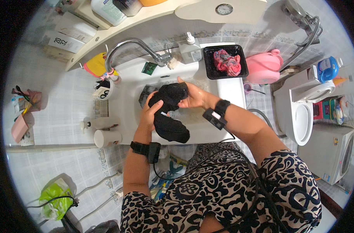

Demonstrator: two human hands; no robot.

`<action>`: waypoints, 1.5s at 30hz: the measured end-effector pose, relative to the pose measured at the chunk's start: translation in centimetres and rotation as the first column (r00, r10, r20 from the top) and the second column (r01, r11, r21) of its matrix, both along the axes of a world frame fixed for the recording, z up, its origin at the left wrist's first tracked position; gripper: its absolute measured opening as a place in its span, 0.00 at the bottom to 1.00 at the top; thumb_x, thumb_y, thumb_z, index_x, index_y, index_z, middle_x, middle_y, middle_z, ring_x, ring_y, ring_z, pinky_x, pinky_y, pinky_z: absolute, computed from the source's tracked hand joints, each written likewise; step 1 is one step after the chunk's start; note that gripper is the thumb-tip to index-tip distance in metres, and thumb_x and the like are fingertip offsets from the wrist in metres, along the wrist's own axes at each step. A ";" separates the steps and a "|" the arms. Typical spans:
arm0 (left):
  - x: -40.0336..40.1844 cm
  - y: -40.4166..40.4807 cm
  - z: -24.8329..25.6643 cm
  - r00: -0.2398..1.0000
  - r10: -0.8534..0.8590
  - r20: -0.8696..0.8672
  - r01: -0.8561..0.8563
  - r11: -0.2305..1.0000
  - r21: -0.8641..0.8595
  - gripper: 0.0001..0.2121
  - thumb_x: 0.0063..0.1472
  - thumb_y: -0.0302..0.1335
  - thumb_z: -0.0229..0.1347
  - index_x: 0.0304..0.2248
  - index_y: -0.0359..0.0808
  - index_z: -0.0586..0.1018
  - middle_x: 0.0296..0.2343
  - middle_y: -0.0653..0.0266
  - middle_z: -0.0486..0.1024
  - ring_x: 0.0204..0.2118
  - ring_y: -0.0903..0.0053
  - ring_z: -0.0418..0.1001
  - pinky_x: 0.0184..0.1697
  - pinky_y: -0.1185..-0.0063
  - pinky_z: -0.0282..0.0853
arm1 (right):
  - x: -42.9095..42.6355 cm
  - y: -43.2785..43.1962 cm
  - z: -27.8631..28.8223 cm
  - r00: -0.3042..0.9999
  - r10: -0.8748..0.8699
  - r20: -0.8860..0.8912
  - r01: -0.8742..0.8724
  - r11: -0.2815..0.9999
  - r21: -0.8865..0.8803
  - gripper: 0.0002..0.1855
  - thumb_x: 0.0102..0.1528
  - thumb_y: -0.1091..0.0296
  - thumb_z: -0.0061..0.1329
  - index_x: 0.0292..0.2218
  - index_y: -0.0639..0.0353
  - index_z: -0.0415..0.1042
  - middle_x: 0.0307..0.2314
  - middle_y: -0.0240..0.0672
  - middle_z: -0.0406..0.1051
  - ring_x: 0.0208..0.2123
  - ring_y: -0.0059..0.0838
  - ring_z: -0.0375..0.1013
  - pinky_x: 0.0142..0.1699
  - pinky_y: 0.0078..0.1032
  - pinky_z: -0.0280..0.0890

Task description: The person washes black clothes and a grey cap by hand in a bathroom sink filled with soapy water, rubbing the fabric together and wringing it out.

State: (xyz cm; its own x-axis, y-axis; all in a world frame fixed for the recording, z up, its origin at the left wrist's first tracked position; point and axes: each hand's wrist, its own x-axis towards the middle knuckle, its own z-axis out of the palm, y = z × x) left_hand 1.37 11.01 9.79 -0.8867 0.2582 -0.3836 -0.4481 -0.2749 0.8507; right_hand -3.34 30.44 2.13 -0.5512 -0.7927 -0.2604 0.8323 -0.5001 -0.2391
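Note:
Both hands hold a black fabric item (171, 128) above the white sink (124, 110). My left hand (150, 112) grips its left side, thumb on top; my right hand (193, 94) holds the upper right end from the side. One rounded part of the cloth hangs toward the sink's front edge, and a small pale tag shows near its middle. Its exact kind cannot be told. Behind my left hand, another dark cloth (146, 92) lies in the basin. A chrome faucet (133, 42) curves over the back left of the sink. Each wrist bears a black strapped device.
A black tray (207, 65) with wet pink cloth (228, 64) sits at the sink's back right, beside a soap dispenser (191, 51). A green packet (149, 68) lies behind the basin. Left stand a white cup (105, 139) and pump bottle (99, 123); right, pink basins (264, 68) and a toilet (300, 122).

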 end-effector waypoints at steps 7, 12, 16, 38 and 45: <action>1.5 1.6 -0.3 0.975 0.108 0.193 -0.154 0.958 0.243 0.14 0.58 0.36 0.50 0.40 0.37 0.72 0.31 0.65 0.74 0.25 0.77 0.73 0.25 0.79 0.72 | 4.0 -1.6 4.5 0.916 -0.229 -0.330 0.260 0.964 0.054 0.39 0.54 0.53 0.48 0.58 0.49 0.39 0.54 0.38 0.49 0.51 0.34 0.58 0.47 0.42 0.63; 2.0 2.3 -1.4 0.977 0.054 0.206 -0.123 0.934 0.337 0.16 0.59 0.41 0.50 0.40 0.39 0.73 0.30 0.68 0.74 0.27 0.77 0.73 0.28 0.78 0.72 | 4.1 -2.5 5.2 0.535 -0.228 -0.814 0.679 0.690 0.253 0.56 0.42 0.61 0.60 0.59 0.48 0.31 0.47 0.40 0.55 0.46 0.36 0.61 0.48 0.32 0.62; 2.1 2.8 -2.3 0.961 0.165 0.222 -0.206 0.962 0.178 0.17 0.59 0.42 0.50 0.41 0.39 0.72 0.31 0.67 0.73 0.28 0.77 0.73 0.30 0.78 0.72 | 4.1 -3.0 4.9 0.322 -0.155 -0.934 0.832 0.517 0.201 0.46 0.39 0.60 0.63 0.55 0.49 0.50 0.49 0.42 0.50 0.53 0.36 0.51 0.54 0.32 0.54; 3.8 -1.1 -0.4 0.994 0.105 -0.015 -0.106 0.982 -0.156 0.21 0.53 0.30 0.55 0.47 0.36 0.65 0.35 0.62 0.70 0.33 0.75 0.71 0.34 0.78 0.70 | 4.2 -0.9 4.4 0.927 -0.345 -0.147 0.361 0.928 0.098 0.15 0.54 0.60 0.45 0.43 0.52 0.64 0.38 0.27 0.66 0.41 0.22 0.66 0.45 0.30 0.64; 4.1 -4.0 -0.7 0.982 -0.114 -0.152 0.022 0.862 -0.506 0.28 0.46 0.36 0.62 0.47 0.38 0.67 0.43 0.59 0.65 0.46 0.71 0.64 0.48 0.74 0.60 | 5.0 -0.6 2.8 0.936 -0.163 -0.312 0.292 0.853 0.432 0.12 0.50 0.65 0.46 0.39 0.50 0.67 0.33 0.24 0.66 0.36 0.17 0.64 0.37 0.18 0.59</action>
